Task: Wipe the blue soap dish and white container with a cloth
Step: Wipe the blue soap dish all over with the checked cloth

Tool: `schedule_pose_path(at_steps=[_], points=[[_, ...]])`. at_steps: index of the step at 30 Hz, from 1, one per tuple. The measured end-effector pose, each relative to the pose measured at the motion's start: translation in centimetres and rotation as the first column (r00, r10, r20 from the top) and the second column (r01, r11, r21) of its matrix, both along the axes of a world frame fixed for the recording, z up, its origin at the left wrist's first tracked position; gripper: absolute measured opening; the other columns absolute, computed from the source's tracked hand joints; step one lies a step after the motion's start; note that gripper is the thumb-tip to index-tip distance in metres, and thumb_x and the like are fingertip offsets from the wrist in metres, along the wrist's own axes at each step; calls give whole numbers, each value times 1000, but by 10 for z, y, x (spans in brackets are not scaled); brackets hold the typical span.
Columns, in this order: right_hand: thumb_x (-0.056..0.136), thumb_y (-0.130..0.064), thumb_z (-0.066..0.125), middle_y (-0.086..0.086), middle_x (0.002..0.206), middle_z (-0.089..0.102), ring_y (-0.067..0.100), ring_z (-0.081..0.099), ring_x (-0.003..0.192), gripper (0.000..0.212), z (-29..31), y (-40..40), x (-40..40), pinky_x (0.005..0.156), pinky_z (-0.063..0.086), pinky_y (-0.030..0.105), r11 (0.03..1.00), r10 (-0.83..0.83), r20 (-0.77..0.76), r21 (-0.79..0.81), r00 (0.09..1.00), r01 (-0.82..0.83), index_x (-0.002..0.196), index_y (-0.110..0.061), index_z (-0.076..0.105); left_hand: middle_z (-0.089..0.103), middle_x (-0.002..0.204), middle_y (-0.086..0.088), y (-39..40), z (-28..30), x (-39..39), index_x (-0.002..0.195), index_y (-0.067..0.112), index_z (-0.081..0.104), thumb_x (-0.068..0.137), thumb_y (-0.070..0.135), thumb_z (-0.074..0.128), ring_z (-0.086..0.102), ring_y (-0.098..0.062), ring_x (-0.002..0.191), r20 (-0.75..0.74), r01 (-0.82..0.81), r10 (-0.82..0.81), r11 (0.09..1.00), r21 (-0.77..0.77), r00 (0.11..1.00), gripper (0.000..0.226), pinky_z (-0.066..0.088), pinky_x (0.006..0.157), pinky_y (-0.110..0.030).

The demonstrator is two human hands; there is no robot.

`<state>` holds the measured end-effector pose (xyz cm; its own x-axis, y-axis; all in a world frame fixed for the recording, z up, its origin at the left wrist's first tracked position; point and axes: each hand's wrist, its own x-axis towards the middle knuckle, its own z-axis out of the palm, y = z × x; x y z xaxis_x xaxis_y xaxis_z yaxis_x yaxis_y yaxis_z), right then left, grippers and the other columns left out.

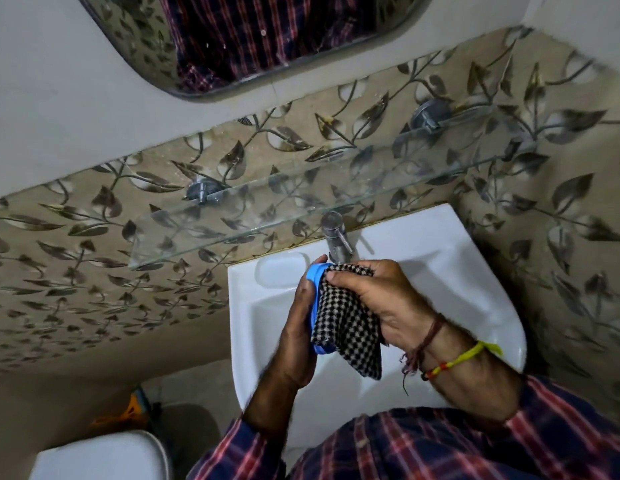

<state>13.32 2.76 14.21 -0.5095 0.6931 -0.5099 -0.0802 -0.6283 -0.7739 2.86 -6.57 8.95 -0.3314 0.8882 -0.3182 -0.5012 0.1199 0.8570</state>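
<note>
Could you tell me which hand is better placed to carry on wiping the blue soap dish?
Right hand: it already presses the checked cloth onto the blue soap dish, which the left hand grips.

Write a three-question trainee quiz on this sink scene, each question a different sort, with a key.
1. True or false: the left hand holds the blue dish above the sink.
2. The cloth is pressed to the dish by: A) the right hand B) the tap C) nothing.
3. Fill in: the glass shelf hangs on the wall above the ____.

Key: 1 true; 2 A; 3 sink.
</note>
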Motion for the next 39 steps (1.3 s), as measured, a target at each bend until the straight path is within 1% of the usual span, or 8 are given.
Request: schedule_pose_path(at_steps=[6,11,16,20,25,30,33,39], points=[[80,-2,74,19,93,76,28,74,83,22,0,-9,5,73,59,35,997,27,-107,-67,994,-35,102,1,73,59,146,-18,0,11,9,142,28,58,101,47,45,51,-37,139,-179,-6,13,999,38,984,47,34,118,-62],[84,3,69,13,83,75,22,73,76,13,5,-9,10,66,59,27,989,108,-154,121,982,-90,90,-5,76,66,134,-12,4,21,3,145,30,52,105,44,43,63,-27,124,-145,13,-3,998,65,989,43,53,98,-40],[86,1,67,13,85,77,21,73,79,12,6,-4,13,67,58,25,987,94,-193,148,977,-65,91,-5,77,63,141,-11,2,22,10,142,31,56,104,44,45,58,-29,133,-144,-9,18,998,62,989,41,53,102,-38],[83,-5,73,9,84,77,17,72,78,8,-3,-10,17,69,56,24,912,232,-35,355,972,-205,89,-9,76,44,153,-31,4,26,5,151,24,45,103,44,41,39,-50,144,-204,-36,38,999,12,978,52,29,120,-65],[84,-1,72,8,82,77,17,73,76,9,-3,-3,17,67,57,25,925,166,-38,353,985,-142,88,-9,75,48,152,-28,3,21,8,151,23,45,103,45,41,42,-47,143,-125,-16,14,1000,-14,992,54,27,120,-66],[86,-2,70,15,84,76,20,72,75,7,-5,-14,19,71,61,30,864,311,55,401,949,-306,89,-6,74,45,153,-29,9,22,2,151,22,46,101,46,41,40,-49,143,-98,-30,28,999,-13,995,55,28,120,-64],[85,1,71,13,81,75,21,71,74,7,-4,-11,18,72,61,33,891,237,24,394,971,-227,87,-5,74,46,152,-31,8,22,6,149,23,48,101,47,41,40,-50,143,-96,-20,17,1000,-23,995,55,28,120,-65],[84,-2,73,12,85,77,19,72,75,9,-6,-18,22,75,61,32,776,373,147,491,916,-395,90,-8,75,57,148,-17,13,29,2,145,25,55,98,50,43,52,-38,137,-99,-74,74,997,4,992,55,37,119,-56]])
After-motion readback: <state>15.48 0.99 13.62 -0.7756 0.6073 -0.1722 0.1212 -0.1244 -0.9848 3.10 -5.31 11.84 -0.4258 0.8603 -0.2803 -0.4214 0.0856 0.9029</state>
